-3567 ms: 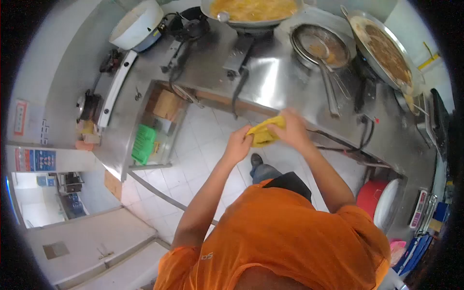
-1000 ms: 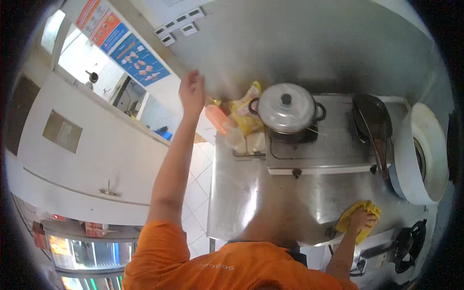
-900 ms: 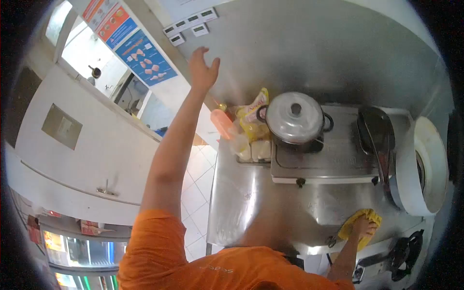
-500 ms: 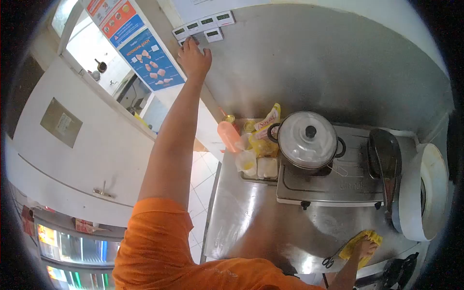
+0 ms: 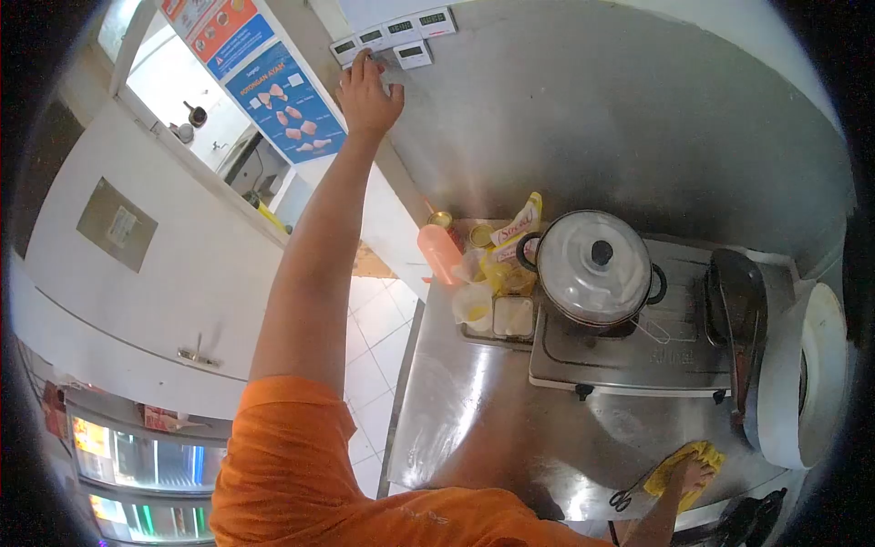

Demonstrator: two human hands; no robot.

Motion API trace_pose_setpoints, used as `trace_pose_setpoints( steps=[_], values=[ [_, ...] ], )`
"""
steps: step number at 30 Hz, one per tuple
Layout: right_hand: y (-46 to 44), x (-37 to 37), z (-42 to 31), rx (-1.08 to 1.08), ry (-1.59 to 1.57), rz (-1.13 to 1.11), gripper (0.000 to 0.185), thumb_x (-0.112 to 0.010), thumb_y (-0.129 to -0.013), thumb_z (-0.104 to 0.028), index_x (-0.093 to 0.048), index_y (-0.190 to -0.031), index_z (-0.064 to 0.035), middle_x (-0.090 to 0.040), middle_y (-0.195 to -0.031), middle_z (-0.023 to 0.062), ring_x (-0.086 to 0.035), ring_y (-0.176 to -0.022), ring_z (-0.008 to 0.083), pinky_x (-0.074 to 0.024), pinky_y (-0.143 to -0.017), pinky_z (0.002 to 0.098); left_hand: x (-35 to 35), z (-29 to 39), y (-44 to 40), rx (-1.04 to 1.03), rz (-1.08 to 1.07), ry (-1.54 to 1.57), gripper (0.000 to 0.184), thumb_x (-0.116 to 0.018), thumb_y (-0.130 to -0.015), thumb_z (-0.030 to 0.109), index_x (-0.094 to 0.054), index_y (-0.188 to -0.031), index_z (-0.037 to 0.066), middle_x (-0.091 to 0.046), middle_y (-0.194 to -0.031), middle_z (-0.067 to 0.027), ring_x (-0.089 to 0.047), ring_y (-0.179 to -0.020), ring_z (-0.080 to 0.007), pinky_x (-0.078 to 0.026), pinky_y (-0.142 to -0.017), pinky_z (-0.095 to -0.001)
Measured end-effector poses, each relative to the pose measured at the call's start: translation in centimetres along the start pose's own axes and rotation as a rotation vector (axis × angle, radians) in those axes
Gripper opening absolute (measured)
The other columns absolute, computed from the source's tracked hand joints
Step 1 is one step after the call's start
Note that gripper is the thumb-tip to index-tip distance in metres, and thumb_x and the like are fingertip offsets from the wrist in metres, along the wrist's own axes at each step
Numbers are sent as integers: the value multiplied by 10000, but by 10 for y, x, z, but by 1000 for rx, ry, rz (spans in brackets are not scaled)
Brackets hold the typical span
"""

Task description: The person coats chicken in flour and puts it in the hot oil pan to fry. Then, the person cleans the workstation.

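My left hand (image 5: 369, 100) is raised to the metal wall panel, fingers extended and thumb apart. Its fingertips meet the lower edge of a cluster of small white digital timers (image 5: 401, 34) and partly cover that spot. Down at the counter's front right, my right hand (image 5: 696, 474) is closed over a yellow cloth (image 5: 663, 481) pressed on the steel. Dark-handled scissors (image 5: 621, 500) lie just left of the cloth, their blades running toward it. A lidded pot (image 5: 592, 264) stands on the gas stove (image 5: 629, 365), between the two hands.
Left of the stove are a pink bottle (image 5: 439, 253), a yellow packet (image 5: 519, 228), a plastic cup (image 5: 473, 305) and a white-topped container (image 5: 513, 317). A dark pan (image 5: 736, 301) and a large white basin (image 5: 784, 383) stand right. A white door (image 5: 137, 283) is at left.
The view has shifted slightly, so the stove and counter sit a little further right. My left hand stays at the timers, with its fingers slightly shifted. My right hand remains on the cloth.
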State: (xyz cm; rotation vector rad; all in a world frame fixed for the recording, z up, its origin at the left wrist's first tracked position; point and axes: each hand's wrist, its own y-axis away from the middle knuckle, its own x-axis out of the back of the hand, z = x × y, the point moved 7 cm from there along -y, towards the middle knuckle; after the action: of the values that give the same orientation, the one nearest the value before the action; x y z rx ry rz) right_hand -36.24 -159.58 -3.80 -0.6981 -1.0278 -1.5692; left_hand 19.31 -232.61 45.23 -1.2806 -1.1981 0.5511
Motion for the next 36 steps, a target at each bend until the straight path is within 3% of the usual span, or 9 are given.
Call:
trace_pose_setpoints(
  steps=[7, 10, 13, 16, 19, 22, 25, 31, 36],
  values=[
    [-9, -12, 4, -59, -82, -1, 743, -231, -995, -600, -329, -1491, -56, -107, -1618, 158, -58, -1502, 300, -135, -1164, 562, -1, 1, 7, 46, 56, 34, 392, -690, -686, 175, -561, -1034, 48, -467, -1375, -165, -499, -1150, -396, -428, -927, -513],
    [-18, -24, 3, -56, -47, 58, 745, -227, -994, -605, -307, -1503, -68, -113, -1616, 164, -64, -1503, 295, -134, -1155, 583, -38, -34, 31, 153, -47, 52, 404, -676, -694, 123, -537, -1059, 22, -435, -1400, -207, -467, -1204, -432, -422, -977, -506],
    [-48, -47, 6, -131, -83, 85, 740, -221, -993, -610, -309, -1500, -79, -141, -1606, 169, -86, -1499, 296, -137, -1140, 611, -21, -23, 37, 84, -8, 76, 371, -647, -705, 66, -518, -1047, 1, -428, -1413, -226, -477, -1201, -452, -417, -1005, -503],
    [-53, -59, 7, -59, -19, 180, 727, -242, -988, -612, -329, -1486, -90, -191, -1586, 173, -130, -1490, 303, -171, -1126, 615, -8, -2, 35, -17, -130, 97, 355, -627, -711, 47, -515, -1045, 5, -438, -1420, -209, -523, -1154, -433, -452, -971, -492],
    [-33, -34, 3, 44, -34, 88, 716, -344, -979, -555, -343, -1481, -44, -209, -1583, 197, -209, -1460, 386, -253, -1079, 645, -4, 33, 33, -190, -265, 187, 344, -621, -706, 37, -524, -1035, 7, -448, -1429, -178, -567, -1073, -402, -489, -914, -475],
    [-53, -55, 9, -40, -227, 114, 689, -392, -981, -513, -311, -1501, -68, -181, -1589, 198, -177, -1467, 390, -242, -1099, 631, -7, 45, 33, -227, -236, 162, 346, -625, -699, 42, -532, -1032, 17, -447, -1439, -150, -577, -1022, -372, -511, -873, -456],
    [-60, -60, 7, -57, -93, 94, 726, -417, -973, -513, -252, -1522, -69, -143, -1598, 195, -151, -1472, 400, -227, -1115, 620, -8, 50, 32, -176, -259, 127, 341, -626, -697, 44, -533, -1024, 16, -447, -1437, -151, -577, -978, -368, -516, -872, -448],
    [-23, -25, -1, -31, 74, 38, 679, -345, -980, -543, -259, -1533, -158, -188, -1597, 153, -150, -1476, 388, -250, -1087, 646, -5, 50, 26, -152, -204, 95, 348, -627, -689, 40, -544, -1026, 11, -430, -1452, -163, -584, -1004, -367, -521, -880, -448],
    [-68, -68, 4, -70, 16, 96, 654, -336, -983, -542, -270, -1531, -191, -185, -1601, 155, -142, -1482, 374, -276, -1065, 644, -6, 48, 26, -186, -162, 110, 336, -619, -693, 40, -543, -1020, 17, -438, -1439, -177, -585, -1007, -373, -520, -874, -450]
  ],
)
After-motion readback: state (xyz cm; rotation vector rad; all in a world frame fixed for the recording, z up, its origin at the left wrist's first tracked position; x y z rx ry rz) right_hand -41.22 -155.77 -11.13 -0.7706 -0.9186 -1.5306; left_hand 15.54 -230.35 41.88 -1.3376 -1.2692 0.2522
